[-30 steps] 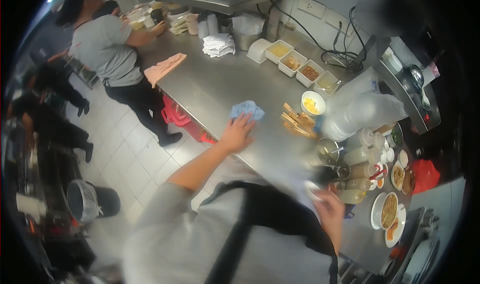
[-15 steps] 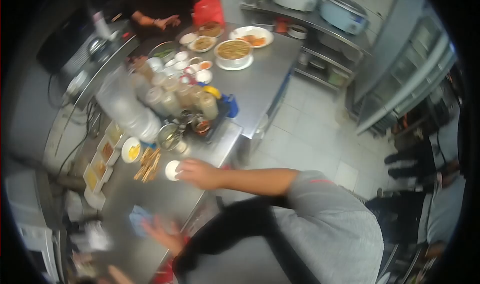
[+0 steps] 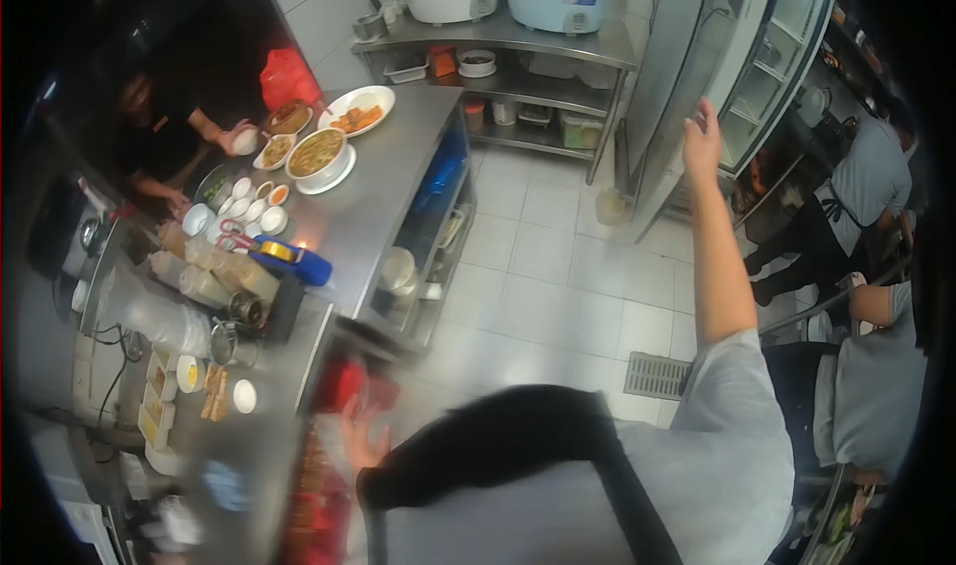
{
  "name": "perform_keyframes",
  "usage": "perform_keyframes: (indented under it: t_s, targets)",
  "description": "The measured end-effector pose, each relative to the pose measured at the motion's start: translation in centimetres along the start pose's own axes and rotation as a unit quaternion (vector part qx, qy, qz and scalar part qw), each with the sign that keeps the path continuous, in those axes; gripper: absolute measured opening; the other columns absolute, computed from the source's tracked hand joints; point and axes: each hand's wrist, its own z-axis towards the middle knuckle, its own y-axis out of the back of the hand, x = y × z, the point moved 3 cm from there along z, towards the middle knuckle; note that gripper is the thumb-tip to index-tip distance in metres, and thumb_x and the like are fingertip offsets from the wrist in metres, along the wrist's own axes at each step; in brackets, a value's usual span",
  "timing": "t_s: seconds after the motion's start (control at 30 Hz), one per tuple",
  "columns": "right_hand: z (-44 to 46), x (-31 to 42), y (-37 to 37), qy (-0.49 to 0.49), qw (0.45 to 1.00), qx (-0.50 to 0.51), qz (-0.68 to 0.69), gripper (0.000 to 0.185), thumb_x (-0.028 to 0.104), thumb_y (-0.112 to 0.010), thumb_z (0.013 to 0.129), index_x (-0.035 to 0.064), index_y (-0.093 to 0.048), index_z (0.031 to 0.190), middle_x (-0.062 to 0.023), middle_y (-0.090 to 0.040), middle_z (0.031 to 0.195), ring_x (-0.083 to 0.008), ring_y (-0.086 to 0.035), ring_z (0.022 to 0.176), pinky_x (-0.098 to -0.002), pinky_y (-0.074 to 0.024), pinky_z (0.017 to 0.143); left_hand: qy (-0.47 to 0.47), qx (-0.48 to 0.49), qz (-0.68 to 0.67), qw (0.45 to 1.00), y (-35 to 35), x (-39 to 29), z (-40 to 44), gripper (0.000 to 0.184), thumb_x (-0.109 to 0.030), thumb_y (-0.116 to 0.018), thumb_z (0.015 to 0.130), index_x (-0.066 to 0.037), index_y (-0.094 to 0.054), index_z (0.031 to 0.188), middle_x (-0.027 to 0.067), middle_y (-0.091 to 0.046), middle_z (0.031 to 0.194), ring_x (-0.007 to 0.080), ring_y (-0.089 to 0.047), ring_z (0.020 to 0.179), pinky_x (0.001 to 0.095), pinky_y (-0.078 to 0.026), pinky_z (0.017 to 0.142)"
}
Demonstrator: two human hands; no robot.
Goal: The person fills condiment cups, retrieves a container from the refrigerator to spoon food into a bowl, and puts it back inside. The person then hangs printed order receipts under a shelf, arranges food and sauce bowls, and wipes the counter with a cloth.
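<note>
Right hand [image 3: 703, 147] held out at 2 o'clock by the fridge door [image 3: 673, 87]; left hand [image 3: 364, 438] held at 7 beside the counter [image 3: 267, 434].
The left's fingers are spread, released; whether the door is grasped by the right cannot be told. On the counter at 8 o'clock, a blue cloth [image 3: 227, 485] and a white dish [image 3: 244, 396] are seen.

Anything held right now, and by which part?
Left hand: nothing visible in it, though blurred. Right hand: overlaps the fridge door in view; cannot tell if gripping.

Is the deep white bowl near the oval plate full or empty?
Nearly full: the bowl holds brownish food almost to its rim.
</note>
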Motion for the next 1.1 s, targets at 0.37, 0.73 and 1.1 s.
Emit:
perform_keyframes:
  t_s: [0.37, 0.73, 1.1]
  targets:
    - [5.0, -9.4, 2.3, -0.136, 0.984, 0.062, -0.098, 0.092, 0.043, -0.078, 0.068, 0.0034, -0.035, 0.14, -0.0268, -0.028, 0.145, -0.0403, -0.035, 0.131, -0.0424, -0.0332, 0.107, -0.008, 0.137, -0.051, 0.989, -15.1, -14.0, 13.7, 0.039, -0.01, -0.068, 0.076, -0.01, -0.063, 0.114, 0.0177, -0.038, 0.138, 0.0353, -0.044, 0.123, 0.0426, -0.038, 0.102]
    - [2.7, -12.2, -0.7, -0.068, 0.989, 0.11, -0.074, 0.095, 0.026, -0.077, 0.069, 0.0023, -0.024, 0.143, -0.0233, -0.035, 0.135, -0.0393, -0.04, 0.122, -0.0436, -0.0363, 0.102, 0.024, 0.299, -0.199, 0.933, -36.3, -20.4, 32.7, 0.081, -0.004, -0.072, 0.072, -0.012, -0.032, 0.142, 0.0175, -0.034, 0.143, 0.0298, -0.039, 0.129, 0.0433, -0.039, 0.1]
    - [2.7, -42.0, 11.4, -0.423, 0.906, 0.013, -0.007, 0.011, 0.015, -0.066, 0.085, 0.0043, -0.064, 0.085, -0.0025, -0.06, 0.062, -0.0097, -0.057, 0.058, -0.0256, -0.0471, 0.055, 0.076, 0.182, -0.261, 0.945, -56.9, -34.7, 51.5, 0.105, -0.027, -0.082, 0.071, 0.007, -0.013, 0.143, 0.0297, -0.027, 0.143, 0.0344, -0.03, 0.134, 0.0421, -0.023, 0.111]
